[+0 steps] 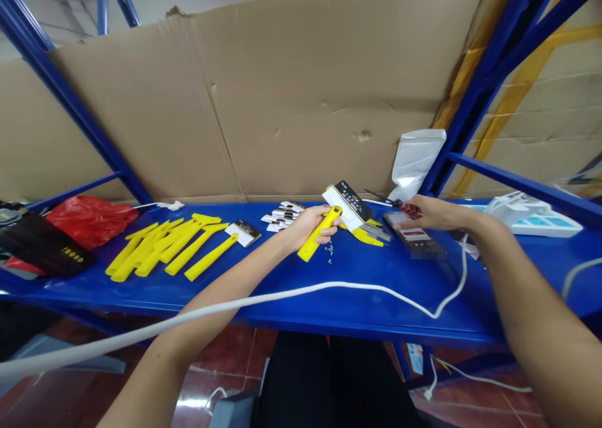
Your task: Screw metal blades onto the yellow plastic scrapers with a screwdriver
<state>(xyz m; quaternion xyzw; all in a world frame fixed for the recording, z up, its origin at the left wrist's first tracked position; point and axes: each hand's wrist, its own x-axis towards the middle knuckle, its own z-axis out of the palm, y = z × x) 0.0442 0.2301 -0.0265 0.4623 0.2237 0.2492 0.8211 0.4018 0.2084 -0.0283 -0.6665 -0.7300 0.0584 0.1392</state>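
Observation:
My left hand (308,222) is closed round the yellow handle of a scraper (314,241), whose wide head carries a black and white card cover. My right hand (433,214) holds a screwdriver (410,209) with a red and black grip, its dark shaft pointing left. Below that hand lies a phone (411,233) with a lit screen; a fingertip is at its edge, and I cannot tell whether it touches. Small screws (330,251) are scattered beside the scraper handle. Behind it, yellow parts (367,233) and grey blade pieces (376,230) lie partly hidden.
Several yellow scraper handles (160,246) lie at left, one scraper (211,257) with a card-covered head. Card-covered blades (282,214) are piled behind my left wrist. A white cable (282,295) crosses in front. A red bag (89,224) and a white power strip (540,221) flank the blue shelf.

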